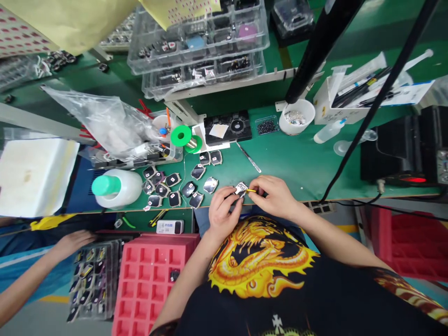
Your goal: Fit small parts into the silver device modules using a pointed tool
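While pinching a small device [241, 187] in the left hand [224, 207], also gripping a thin yellow stick [250, 190] in the right hand [271, 193]. Holding device at near edge of green bench [290, 158], pale detailed side showing, with left thumb and fingers closed in narrow around it. Pinching stick between right thumb and forefinger, narrow too, with tip at device's right side; can't tell whether touching. Can see, left of hands, loose cluster of square watch-like units [174, 199] on bench, many with small white labels, plus a brighter unit [210, 185] near left hand. Can see metal tweezers [249, 157] lying slantwise just beyond right hand. Further back, see black fixture [247, 130] with pale paper [219, 130] on top, clear dish [267, 125] of tiny dark parts beside it, then white cup [293, 129] of small bits. Left of fixture, see green spool [181, 143] of wire; further left and nearer, white bottle [129, 189] with teal cap. Below bench edge, see red compartment tray [150, 280] with a dark item [174, 275] in one pocket. Well left, see another person's hand [75, 242] near clear tray [112, 275] of similar units; can't tell finger state there.
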`<state>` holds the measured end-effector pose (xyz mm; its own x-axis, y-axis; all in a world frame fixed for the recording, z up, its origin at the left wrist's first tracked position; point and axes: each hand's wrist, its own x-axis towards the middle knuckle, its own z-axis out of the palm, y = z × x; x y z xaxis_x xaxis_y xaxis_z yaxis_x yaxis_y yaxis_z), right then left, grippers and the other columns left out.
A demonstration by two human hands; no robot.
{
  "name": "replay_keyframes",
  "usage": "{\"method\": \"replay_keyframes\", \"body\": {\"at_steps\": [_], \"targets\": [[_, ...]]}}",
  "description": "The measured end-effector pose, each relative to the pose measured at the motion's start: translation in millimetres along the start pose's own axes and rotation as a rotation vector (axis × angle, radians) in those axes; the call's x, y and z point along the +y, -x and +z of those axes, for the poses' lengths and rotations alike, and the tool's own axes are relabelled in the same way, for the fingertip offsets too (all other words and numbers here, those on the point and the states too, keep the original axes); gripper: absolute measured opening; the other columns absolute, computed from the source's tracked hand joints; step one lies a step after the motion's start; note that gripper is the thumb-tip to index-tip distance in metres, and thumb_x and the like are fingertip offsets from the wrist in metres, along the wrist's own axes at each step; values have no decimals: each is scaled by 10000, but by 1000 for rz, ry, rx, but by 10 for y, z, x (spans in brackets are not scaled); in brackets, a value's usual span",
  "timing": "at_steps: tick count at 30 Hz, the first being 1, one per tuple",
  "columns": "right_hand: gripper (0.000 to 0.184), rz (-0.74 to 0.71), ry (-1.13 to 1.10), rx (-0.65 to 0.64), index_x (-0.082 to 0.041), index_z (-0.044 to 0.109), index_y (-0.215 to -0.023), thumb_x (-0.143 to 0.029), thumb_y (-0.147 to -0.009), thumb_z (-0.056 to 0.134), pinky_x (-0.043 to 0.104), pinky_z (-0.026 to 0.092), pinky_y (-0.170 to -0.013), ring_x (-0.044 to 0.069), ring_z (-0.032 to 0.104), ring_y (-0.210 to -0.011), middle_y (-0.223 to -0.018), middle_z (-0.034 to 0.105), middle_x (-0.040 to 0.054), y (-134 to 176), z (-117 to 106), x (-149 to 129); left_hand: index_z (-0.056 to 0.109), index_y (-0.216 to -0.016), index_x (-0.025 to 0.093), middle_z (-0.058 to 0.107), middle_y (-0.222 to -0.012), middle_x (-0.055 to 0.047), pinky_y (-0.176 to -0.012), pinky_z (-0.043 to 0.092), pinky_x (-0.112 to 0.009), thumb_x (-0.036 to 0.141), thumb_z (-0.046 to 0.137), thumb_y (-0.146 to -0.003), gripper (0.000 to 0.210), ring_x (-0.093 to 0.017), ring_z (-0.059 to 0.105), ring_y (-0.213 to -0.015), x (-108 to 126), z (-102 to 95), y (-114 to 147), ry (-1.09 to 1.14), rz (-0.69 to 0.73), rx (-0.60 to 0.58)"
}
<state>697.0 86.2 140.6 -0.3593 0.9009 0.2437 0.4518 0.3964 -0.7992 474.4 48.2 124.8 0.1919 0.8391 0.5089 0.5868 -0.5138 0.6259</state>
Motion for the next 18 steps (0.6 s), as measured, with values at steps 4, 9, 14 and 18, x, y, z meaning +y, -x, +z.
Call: {"method": "replay_keyframes", "body": {"at_steps": [4, 9, 14, 18], "targets": [[63, -4, -34, 16, -222, 698, -1056, -214, -1003, 664, 302, 446, -733, 138, 585, -720, -820, 664, -24, -3, 11, 4, 740, -1103, 238, 787, -1181, -64, -1038, 635, -490, 94, 734, -971, 195, -248, 755, -1180, -14, -17, -8, 48, -17, -3], [131, -1, -23, 2, -224, 715, -1123, -198, -1010, 655, 303, 460, -750, 139, 602, -741, -874, 690, -14, -15, -1, -8, 744, -1196, 242, 779, -1230, -77, -1049, 618, -479, 120, 774, -951, 276, -248, 748, -1176, -2, -22, 2, 44, -51, 5], [96, 15, -57, -36, -229, 728, -1094, -229, -1021, 666, 297, 461, -753, 137, 615, -766, -872, 693, -17, -18, -24, -2, 718, -1309, 241, 782, -1264, -90, -1045, 607, -476, 204, 841, -928, 402, -259, 743, -1176, 28, 0, -29, -6, -102, 18], [100, 15, -88, -35, -225, 739, -1095, -222, -1012, 682, 283, 461, -746, 122, 612, -759, -873, 693, -26, -22, -32, 6, 725, -1308, 252, 806, -1202, -67, -1049, 591, -489, 207, 831, -942, 383, -257, 742, -1142, 38, 1, -67, -14, -108, 0]]}}
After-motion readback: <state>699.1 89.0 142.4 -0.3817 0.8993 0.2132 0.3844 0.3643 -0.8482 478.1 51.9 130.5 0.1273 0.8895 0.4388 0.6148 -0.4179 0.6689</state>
